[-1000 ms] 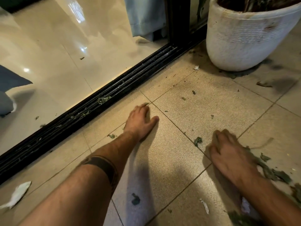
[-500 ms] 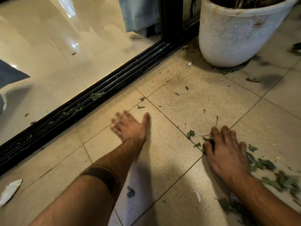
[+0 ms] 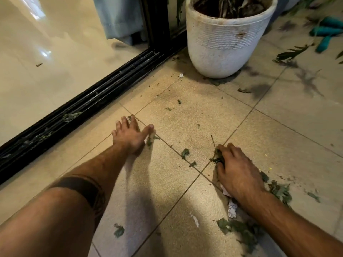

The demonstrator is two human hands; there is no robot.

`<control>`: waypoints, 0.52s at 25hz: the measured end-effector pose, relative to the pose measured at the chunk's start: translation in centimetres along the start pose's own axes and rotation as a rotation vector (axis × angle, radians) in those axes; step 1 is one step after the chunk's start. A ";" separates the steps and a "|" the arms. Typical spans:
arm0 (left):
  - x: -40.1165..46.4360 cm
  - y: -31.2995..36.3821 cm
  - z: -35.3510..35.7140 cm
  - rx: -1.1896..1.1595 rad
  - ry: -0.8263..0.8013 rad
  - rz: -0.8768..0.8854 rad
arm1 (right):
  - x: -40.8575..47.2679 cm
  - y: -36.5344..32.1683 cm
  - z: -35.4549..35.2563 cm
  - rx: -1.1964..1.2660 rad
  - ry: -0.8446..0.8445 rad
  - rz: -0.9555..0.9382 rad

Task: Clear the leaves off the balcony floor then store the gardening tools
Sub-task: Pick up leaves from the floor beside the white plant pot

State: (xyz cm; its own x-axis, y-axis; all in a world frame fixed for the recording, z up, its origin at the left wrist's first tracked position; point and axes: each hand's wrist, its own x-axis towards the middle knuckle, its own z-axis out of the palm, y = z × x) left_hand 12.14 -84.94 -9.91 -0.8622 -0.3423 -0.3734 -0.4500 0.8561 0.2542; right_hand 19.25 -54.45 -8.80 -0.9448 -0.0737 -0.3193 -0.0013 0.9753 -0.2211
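Torn green leaves litter the beige balcony tiles (image 3: 194, 115). My left hand (image 3: 130, 136) lies flat on the floor with its fingers spread, and a small leaf bit (image 3: 150, 140) sits by the thumb. To the right, my right hand (image 3: 235, 169) is curled over a clump of leaves and a twig (image 3: 217, 158). More leaves are heaped behind that hand (image 3: 278, 190) and under the forearm (image 3: 239, 229). Loose leaves lie between the hands (image 3: 185, 153) and near my left arm (image 3: 118, 230). Teal tool handles (image 3: 326, 32) lie at the far right.
A large white plant pot (image 3: 222, 49) stands at the back. The black sliding-door track (image 3: 92, 101), with leaf bits in it, runs diagonally on the left beside glossy indoor floor (image 3: 46, 52). A leafy branch (image 3: 291, 52) lies right of the pot. White paper scraps (image 3: 232, 210) lie under my right wrist.
My left hand slid back toward me, then forward again to the tile joint, bringing leaf bits to its thumb. My right hand closed over a leaf clump. The view tilted up, showing more pot.
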 end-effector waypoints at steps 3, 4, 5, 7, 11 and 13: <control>-4.5 2.2 3.2 0.080 -0.034 0.296 | 0.5 0.4 -0.9 0.039 -0.011 -0.009; -6.9 3.2 4.3 0.116 -0.076 0.418 | 0.8 0.5 -1.4 0.061 0.005 0.000; -8.8 4.1 5.0 0.151 -0.108 0.515 | 1.2 0.8 -1.7 0.074 0.031 0.012; -9.5 6.0 5.2 0.141 -0.062 0.606 | 2.4 1.6 -2.2 0.069 0.081 0.065; -2.5 9.9 2.7 0.025 0.044 0.469 | 4.2 3.0 -2.3 0.051 0.011 0.211; 1.3 10.4 1.8 0.127 -0.026 0.392 | 4.2 3.2 -2.2 0.023 -0.025 0.201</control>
State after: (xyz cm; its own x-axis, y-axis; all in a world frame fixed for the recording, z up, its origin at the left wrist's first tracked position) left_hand 6.79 -75.77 -9.37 -0.9558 0.0275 -0.2926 -0.0551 0.9612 0.2703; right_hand 14.55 -51.22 -8.79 -0.9169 0.1163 -0.3818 0.1939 0.9659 -0.1714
